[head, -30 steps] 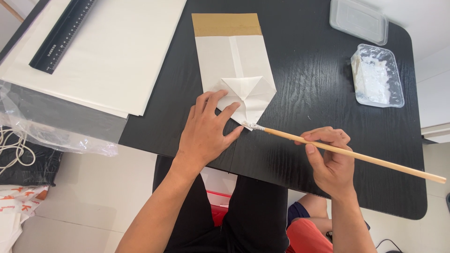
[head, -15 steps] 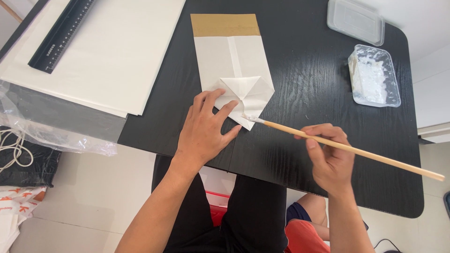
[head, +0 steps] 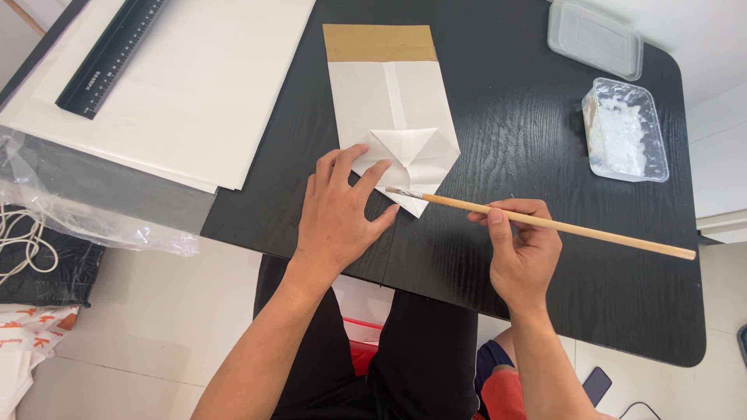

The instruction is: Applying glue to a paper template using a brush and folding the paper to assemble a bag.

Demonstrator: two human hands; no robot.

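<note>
Hands on folded paper bag [head: 393,117]: left hand [head: 336,218] flat, right hand [head: 523,249] pinching brush [head: 545,223] (tip down).

The left hand [head: 338,214] lies palm down, fingers spread flat and pointing away from the body. The right hand [head: 523,250] is curled closed, thumb raised, forearm angled inward.

ruler [head: 113,54]: upper end cut off by the top edge
lid [head: 595,37]: top cut off at the desk's far right corner
paper bag [head: 393,117]: near-left corner hidden under the left hand [head: 338,214]
</note>
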